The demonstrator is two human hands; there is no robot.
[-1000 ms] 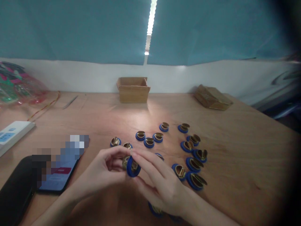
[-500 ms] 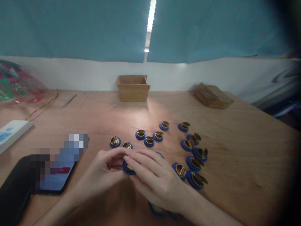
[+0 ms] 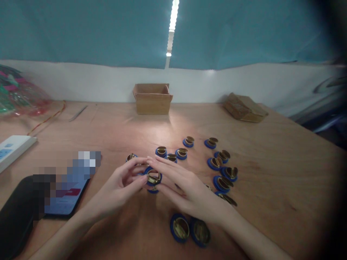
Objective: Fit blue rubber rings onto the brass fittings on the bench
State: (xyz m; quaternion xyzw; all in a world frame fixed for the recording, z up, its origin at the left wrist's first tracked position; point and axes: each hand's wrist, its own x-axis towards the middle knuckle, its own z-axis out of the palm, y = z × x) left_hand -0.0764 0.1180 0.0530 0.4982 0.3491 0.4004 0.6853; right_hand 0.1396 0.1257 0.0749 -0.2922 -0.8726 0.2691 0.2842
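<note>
Blue-ringed round brass fitting (image 3: 154, 177): we pinch it between left hand (image 3: 119, 187) and right hand (image 3: 189, 193); many other ringed fittings (image 3: 222, 183) dot the wooden desk (image 3: 271, 162).

Blue-rimmed brass discs (image 3: 222, 183); tan table (image 3: 271, 173); brown cardboard box (image 3: 152, 98); teal curtain (image 3: 81, 32)

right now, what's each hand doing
left hand: closed, fingertips pinching a blue-rimmed brass cap above the table.
right hand: fingers nearly straight, gripping the same cap from the other side.
</note>
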